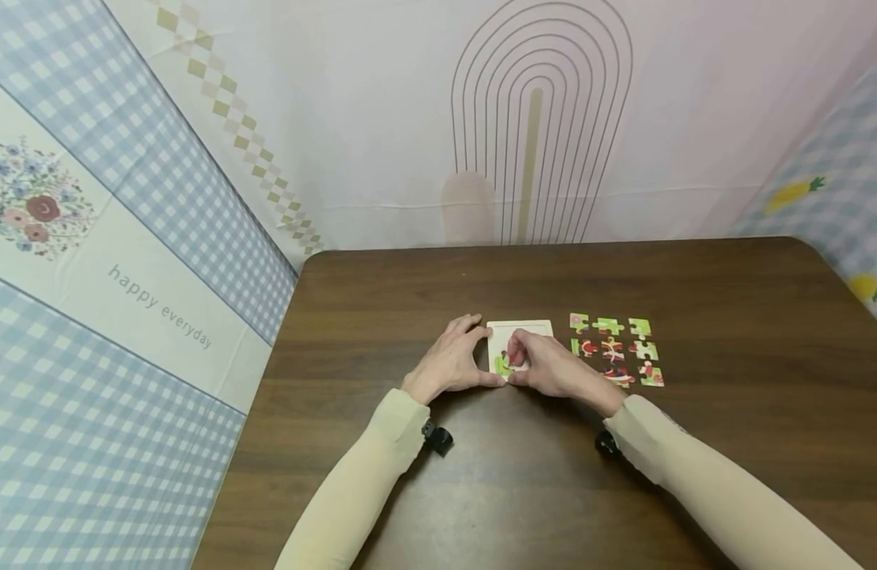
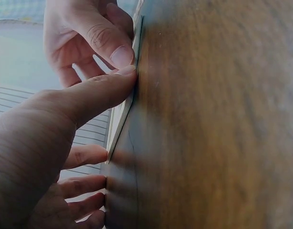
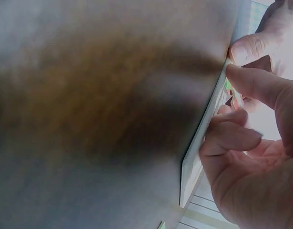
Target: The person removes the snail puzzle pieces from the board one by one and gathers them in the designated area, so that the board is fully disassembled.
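A pale wooden puzzle tray (image 1: pixel 522 324) lies flat on the table. My left hand (image 1: pixel 449 358) holds it at its left side, thumb on the near edge and forefinger at the left edge, other fingertips on the tabletop. Inside the tray's near left corner is a green and red jigsaw piece (image 1: pixel 503 367). My right hand (image 1: pixel 551 369) pinches that piece between thumb and curled fingers, which partly cover it. In the right wrist view a bit of the piece (image 3: pixel 237 98) shows between thumb and forefinger. Both thumbs meet at the tray's near edge in the left wrist view.
Several loose jigsaw pieces (image 1: pixel 609 325) lie in rough rows right of the tray, some partly behind my right wrist. The brown wooden table (image 1: pixel 510 491) reaches back to a patterned cloth wall (image 1: pixel 381 142). A blue checked cloth (image 1: pixel 75 396) hangs at the left.
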A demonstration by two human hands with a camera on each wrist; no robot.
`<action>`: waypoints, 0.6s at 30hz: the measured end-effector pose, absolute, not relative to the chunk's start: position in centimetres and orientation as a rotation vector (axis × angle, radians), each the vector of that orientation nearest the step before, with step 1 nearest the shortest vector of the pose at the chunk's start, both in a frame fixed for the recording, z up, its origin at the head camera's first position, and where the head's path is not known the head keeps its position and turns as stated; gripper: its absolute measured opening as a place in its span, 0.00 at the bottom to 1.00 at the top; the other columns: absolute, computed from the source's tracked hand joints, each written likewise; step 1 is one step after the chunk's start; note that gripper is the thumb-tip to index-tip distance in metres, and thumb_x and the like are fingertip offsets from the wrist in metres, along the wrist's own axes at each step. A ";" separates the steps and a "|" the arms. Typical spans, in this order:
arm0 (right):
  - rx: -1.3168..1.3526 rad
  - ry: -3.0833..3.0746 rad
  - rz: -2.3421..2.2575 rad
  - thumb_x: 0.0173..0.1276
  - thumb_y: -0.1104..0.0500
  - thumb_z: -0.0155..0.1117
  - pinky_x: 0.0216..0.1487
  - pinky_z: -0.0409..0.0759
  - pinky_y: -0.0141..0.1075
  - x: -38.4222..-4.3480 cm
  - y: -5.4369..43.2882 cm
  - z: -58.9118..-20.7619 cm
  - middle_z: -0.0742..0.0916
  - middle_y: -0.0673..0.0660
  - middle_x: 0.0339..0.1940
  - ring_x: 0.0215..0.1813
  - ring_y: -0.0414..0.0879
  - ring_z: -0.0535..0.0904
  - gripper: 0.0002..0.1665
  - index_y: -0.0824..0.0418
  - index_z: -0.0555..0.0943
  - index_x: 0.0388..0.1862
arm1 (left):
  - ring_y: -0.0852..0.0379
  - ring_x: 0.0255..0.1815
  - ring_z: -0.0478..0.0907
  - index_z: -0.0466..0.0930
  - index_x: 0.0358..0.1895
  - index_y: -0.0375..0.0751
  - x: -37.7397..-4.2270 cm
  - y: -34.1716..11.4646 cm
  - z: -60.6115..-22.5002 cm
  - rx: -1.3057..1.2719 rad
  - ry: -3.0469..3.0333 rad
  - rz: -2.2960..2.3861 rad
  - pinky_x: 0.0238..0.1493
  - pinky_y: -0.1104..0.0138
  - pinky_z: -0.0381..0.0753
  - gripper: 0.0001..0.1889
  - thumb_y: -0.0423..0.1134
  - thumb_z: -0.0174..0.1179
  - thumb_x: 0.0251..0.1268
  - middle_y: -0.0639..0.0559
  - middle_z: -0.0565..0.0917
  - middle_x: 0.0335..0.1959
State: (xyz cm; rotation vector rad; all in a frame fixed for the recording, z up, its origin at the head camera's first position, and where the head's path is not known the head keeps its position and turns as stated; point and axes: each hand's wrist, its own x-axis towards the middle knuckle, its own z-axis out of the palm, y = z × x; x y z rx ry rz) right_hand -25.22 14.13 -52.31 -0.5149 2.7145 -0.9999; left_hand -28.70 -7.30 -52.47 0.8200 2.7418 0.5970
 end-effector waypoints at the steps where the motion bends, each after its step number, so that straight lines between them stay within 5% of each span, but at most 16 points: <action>1: -0.516 2.723 -1.005 0.64 0.66 0.79 0.47 0.79 0.38 -25.2 14.1 -52.3 0.87 0.55 0.37 0.39 0.44 0.81 0.16 0.60 0.78 0.43 | 0.42 0.91 0.57 0.76 0.78 0.44 -28.7 -7.3 -52.5 0.820 2.741 0.599 0.88 0.50 0.64 0.47 0.60 0.81 0.58 0.43 0.65 0.88; 18: -0.436 2.792 -0.985 0.64 0.67 0.78 0.44 0.81 0.38 -24.7 13.6 -52.3 0.90 0.54 0.34 0.35 0.41 0.82 0.14 0.63 0.84 0.46 | 0.42 0.92 0.56 0.75 0.79 0.44 -28.7 -7.3 -52.5 0.820 2.728 0.620 0.88 0.50 0.65 0.47 0.60 0.81 0.58 0.43 0.64 0.88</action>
